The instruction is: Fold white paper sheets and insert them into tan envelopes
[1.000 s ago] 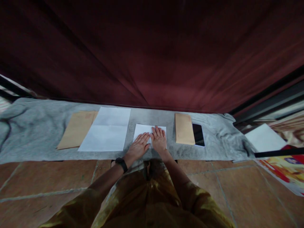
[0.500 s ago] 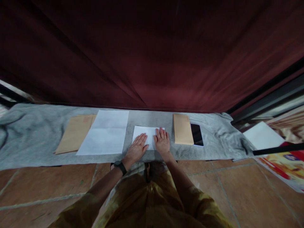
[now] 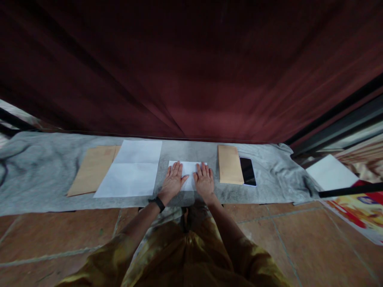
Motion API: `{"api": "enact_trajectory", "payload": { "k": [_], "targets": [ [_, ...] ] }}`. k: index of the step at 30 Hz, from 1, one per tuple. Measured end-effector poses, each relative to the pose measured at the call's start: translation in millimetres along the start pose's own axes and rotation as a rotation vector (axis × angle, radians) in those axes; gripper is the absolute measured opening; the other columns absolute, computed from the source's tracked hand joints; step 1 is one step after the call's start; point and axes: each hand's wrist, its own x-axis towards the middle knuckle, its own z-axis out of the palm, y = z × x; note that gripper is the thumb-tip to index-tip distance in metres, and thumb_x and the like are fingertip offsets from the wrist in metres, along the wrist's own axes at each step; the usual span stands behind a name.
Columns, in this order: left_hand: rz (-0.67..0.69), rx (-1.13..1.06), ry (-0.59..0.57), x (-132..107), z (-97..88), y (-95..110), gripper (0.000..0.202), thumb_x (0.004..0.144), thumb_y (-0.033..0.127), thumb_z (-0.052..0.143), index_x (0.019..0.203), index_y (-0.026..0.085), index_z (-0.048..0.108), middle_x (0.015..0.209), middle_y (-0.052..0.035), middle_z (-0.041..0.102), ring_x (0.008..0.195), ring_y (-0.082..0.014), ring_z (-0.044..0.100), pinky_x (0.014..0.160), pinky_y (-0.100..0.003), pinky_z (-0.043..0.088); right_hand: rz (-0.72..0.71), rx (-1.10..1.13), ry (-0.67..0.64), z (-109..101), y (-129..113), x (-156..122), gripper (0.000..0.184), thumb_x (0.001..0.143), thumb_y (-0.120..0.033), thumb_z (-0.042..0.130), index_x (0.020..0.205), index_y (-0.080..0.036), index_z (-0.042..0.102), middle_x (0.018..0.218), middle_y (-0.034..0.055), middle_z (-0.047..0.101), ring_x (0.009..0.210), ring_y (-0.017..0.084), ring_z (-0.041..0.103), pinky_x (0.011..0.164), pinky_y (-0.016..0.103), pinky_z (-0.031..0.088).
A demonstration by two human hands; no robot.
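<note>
A small folded white paper lies on a grey cloth spread over the floor. My left hand, with a black band at the wrist, lies flat on the paper's left half, fingers stretched out. Flat on the right half rests my right hand, fingers also extended. Both hands press down and hold nothing. The paper's near edge is hidden under my palms.
Left of the folded paper sit a larger white sheet and a brown envelope. To the right are another brown envelope and a dark phone. A dark red curtain hangs behind. White paper lies far right.
My two hands have slid apart across the folded paper, from touching at its middle to one on each half; the left hand then moved further up the sheet.
</note>
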Motion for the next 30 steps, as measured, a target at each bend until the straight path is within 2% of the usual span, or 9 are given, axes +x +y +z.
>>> {"api": "enact_trajectory", "payload": {
  "k": [3,8,11,20,27,30],
  "targets": [
    [-0.028,0.005,0.018,5,1.0,-6,0.069,0.104,0.051,0.031,0.156,0.006,0.037,0.160,-0.0223,0.039,0.153,-0.0320,0.031,0.124,-0.054,0.028,0.002,0.002,-0.002,1,1,0,0.052,0.107,-0.036,0.039,0.155,-0.015,0.044,0.160,0.0185,0.040,0.149,0.031,0.037,0.120,0.052,0.027],
    [-0.105,0.034,-0.020,6,-0.8,-15,0.072,0.104,0.051,0.031,0.154,-0.001,0.037,0.160,-0.0246,0.037,0.153,-0.0339,0.030,0.125,-0.052,0.024,0.001,0.023,-0.003,2,1,0,0.053,0.107,-0.036,0.039,0.155,-0.015,0.042,0.160,0.0193,0.040,0.149,0.031,0.037,0.120,0.053,0.026],
    [-0.128,0.028,-0.015,3,-1.7,-18,0.071,0.104,0.050,0.033,0.155,0.000,0.036,0.161,-0.0241,0.036,0.153,-0.0330,0.029,0.125,-0.051,0.023,-0.002,0.026,0.002,3,2,0,0.053,0.107,-0.036,0.039,0.155,-0.014,0.043,0.161,0.0191,0.040,0.149,0.031,0.037,0.120,0.053,0.025],
    [-0.131,-0.062,0.038,-14,-4.2,-25,0.066,0.103,0.043,0.036,0.154,0.001,0.039,0.160,-0.0243,0.038,0.152,-0.0339,0.032,0.124,-0.054,0.025,0.003,0.041,0.042,5,2,-2,0.052,0.107,-0.036,0.042,0.154,-0.015,0.044,0.160,0.0174,0.041,0.147,0.032,0.039,0.119,0.053,0.027],
    [-0.140,-0.102,0.080,-28,-8.7,-26,0.061,0.103,0.037,0.039,0.153,0.003,0.040,0.160,-0.0242,0.037,0.152,-0.0340,0.031,0.123,-0.055,0.026,0.016,0.060,0.026,6,3,-3,0.052,0.106,-0.035,0.042,0.155,-0.016,0.044,0.161,0.0177,0.040,0.148,0.032,0.037,0.119,0.054,0.026],
    [-0.062,-0.094,0.087,-35,-15.7,-18,0.057,0.103,0.034,0.040,0.154,0.008,0.040,0.162,-0.0210,0.035,0.154,-0.0315,0.028,0.124,-0.054,0.027,0.015,0.065,0.028,6,3,-3,0.052,0.107,-0.036,0.040,0.155,-0.017,0.043,0.160,0.0177,0.041,0.149,0.032,0.036,0.119,0.054,0.026]
  ]
}}
